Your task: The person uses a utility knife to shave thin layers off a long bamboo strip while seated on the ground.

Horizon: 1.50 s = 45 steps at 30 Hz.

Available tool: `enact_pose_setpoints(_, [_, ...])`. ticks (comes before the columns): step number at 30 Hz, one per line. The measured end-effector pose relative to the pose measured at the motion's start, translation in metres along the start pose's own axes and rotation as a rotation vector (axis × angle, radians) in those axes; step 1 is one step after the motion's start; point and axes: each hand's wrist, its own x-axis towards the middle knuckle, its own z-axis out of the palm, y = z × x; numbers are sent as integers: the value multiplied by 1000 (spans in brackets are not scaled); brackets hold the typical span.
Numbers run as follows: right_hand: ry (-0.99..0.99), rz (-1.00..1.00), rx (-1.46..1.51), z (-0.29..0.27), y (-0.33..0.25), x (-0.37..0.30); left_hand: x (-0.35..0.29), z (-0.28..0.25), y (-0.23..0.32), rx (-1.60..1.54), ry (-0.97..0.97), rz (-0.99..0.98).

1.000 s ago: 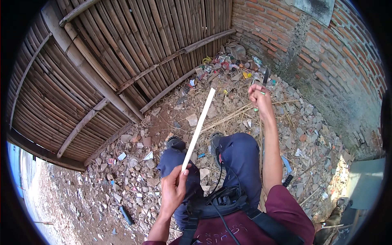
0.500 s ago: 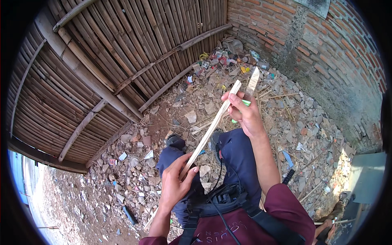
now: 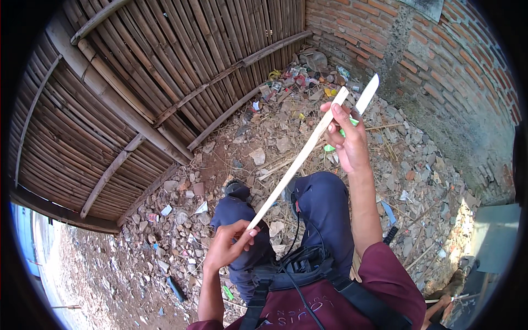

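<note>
A long pale strip of split wood or bamboo [image 3: 294, 165] slants between my hands, over my knees. My left hand [image 3: 228, 245] grips its lower end, thumb along the top. Near the upper end, my right hand [image 3: 352, 143] pinches the strip between thumb and fingers. That same hand also holds a knife [image 3: 367, 94] with a bright green handle, partly hidden by the fingers. The blade points up and away, beside the strip's tip and apart from it.
A bamboo-slat wall [image 3: 181, 66] stands at the left, a brick wall [image 3: 440, 82] at the right. Rubble and litter [image 3: 308, 77] cover the ground. A green object [image 3: 227, 292] lies beside my left forearm. Another person's arm [image 3: 437, 308] shows at the lower right.
My right hand has moved up and right with the knife and the strip's upper end. My left hand has shifted slightly down and left, and more of the strip shows.
</note>
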Motion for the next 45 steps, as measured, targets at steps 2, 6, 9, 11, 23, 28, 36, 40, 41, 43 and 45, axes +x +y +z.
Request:
enact_pose_setpoints(2, [-8, 8, -38, 2, 0, -1, -2, -1, -2, -84, 59, -90])
enact_pose_setpoints(6, [-25, -158, -470, 3, 24, -14, 0, 5, 4, -201, 217, -73])
enact_pose_setpoints(9, [-157, -235, -629, 7, 46, -39, 5, 6, 7, -366, 234, -112])
enact_pose_setpoints(11, [-265, -216, -717, 13, 50, -56, 10, 8, 12, -373, 238, -125])
enact_pose_setpoints(23, [-531, -387, -825, 33, 53, -90, 15, 16, 43, -491, 111, -17])
enact_pose_setpoints(28, [-578, -494, -895, 34, 44, -90, 17, 17, 62, -460, 119, -32])
enact_pose_setpoints(36, [-324, -566, -863, 29, 42, -80, 19, 15, 60, -451, 123, -15])
enact_pose_setpoints(40, [-308, -565, -880, 29, 38, -79, 21, 13, 57, -532, 70, 12])
enact_pose_setpoints(41, [-318, -556, -867, 30, 36, -80, 23, 14, 56, -533, 71, 12])
enact_pose_setpoints(43, [-362, -538, -858, 30, 38, -83, 28, 16, 55, -583, 104, 57])
enact_pose_setpoints(45, [-440, -501, -835, 29, 44, -89, 28, 18, 54, -635, 169, 40])
